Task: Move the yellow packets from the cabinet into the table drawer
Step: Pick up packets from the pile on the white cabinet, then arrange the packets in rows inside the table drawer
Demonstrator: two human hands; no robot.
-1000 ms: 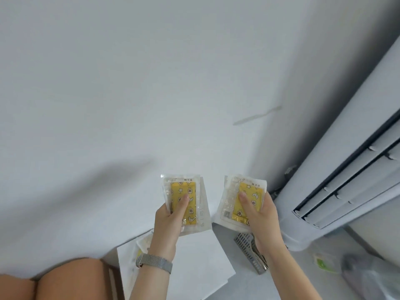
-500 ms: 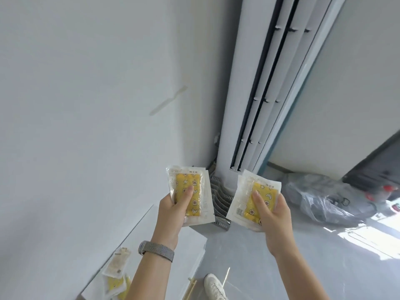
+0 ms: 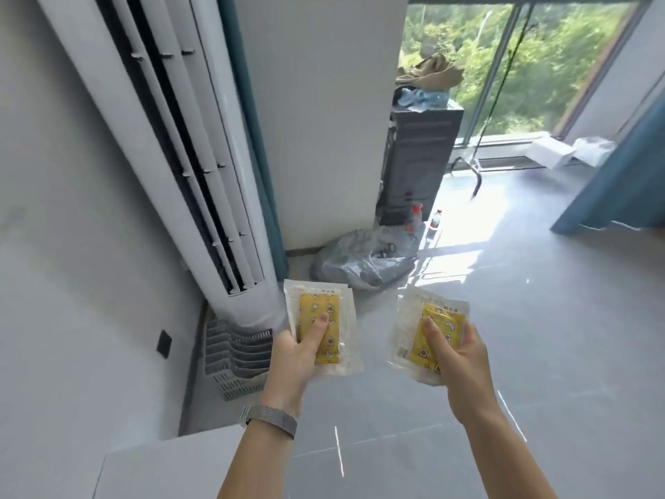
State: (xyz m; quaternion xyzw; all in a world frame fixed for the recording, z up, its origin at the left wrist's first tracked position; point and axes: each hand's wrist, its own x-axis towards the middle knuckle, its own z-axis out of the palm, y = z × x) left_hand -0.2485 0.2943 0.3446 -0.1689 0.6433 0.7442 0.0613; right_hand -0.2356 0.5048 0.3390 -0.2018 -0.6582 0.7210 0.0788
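My left hand [image 3: 293,361] grips a stack of clear-wrapped yellow packets [image 3: 333,311], thumb pressed on the top one. My right hand [image 3: 458,361] holds another stack of yellow packets [image 3: 444,324] the same way, thumb on its face. Both stacks are held out in front of me above the grey floor. A corner of the white cabinet top [image 3: 169,470] shows at the bottom left. The table drawer is not in view.
A tall white standing air conditioner [image 3: 172,149] leans across the left, with a grey grille [image 3: 237,358] at its base. A grey plastic bag [image 3: 363,261], bottles [image 3: 433,221] and a dark box [image 3: 414,163] stand by the white pillar. A window and blue curtain [image 3: 619,167] are at right.
My view has swung right, away from the cabinet and wall toward the window and open floor. Both hands keep the same hold on their packets.
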